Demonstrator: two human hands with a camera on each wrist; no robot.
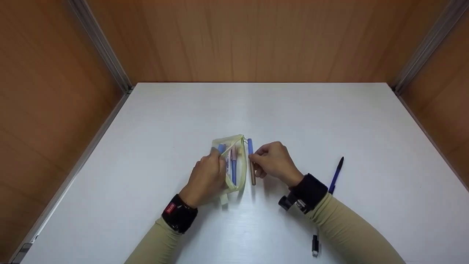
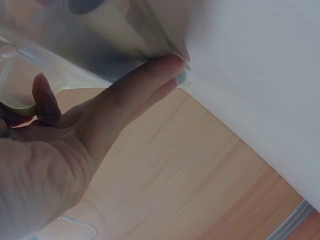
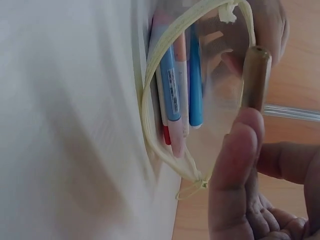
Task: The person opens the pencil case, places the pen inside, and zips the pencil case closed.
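Your left hand (image 1: 208, 175) gripped the near edge of a pale yellow pencil pouch (image 1: 236, 161) on the white desk (image 1: 183, 117), its fingers curled over the pouch's open zipper rim, holding the mouth apart. In the left wrist view one finger (image 2: 135, 95) lay stretched along the pouch's clear wall while another bent onto its yellow edge. Inside the pouch, just beyond your left fingertips, lay several pens; the right wrist view showed a blue pen (image 3: 195, 85), a pink one (image 3: 179, 100) and a light blue one (image 3: 169, 85) side by side against the zipper.

Your right hand (image 1: 273, 161) pinched a brown-and-blue pen (image 1: 251, 161) between thumb and fingers, the pen lying along the pouch's right edge, just beside the opening and at your fingertips. In the right wrist view its brown end (image 3: 255, 75) stood over the open mouth of the pouch, not yet inside it. The two hands were near each other, with the pouch and the held pen between them.

To the right of your right wrist, well apart from the pouch, a blue pen with a black tip (image 1: 336, 176) lay on the desk, partly hidden by your sleeve (image 1: 340, 227). A small black-and-white item (image 1: 314, 245) lay near that forearm; what it was could not be told.
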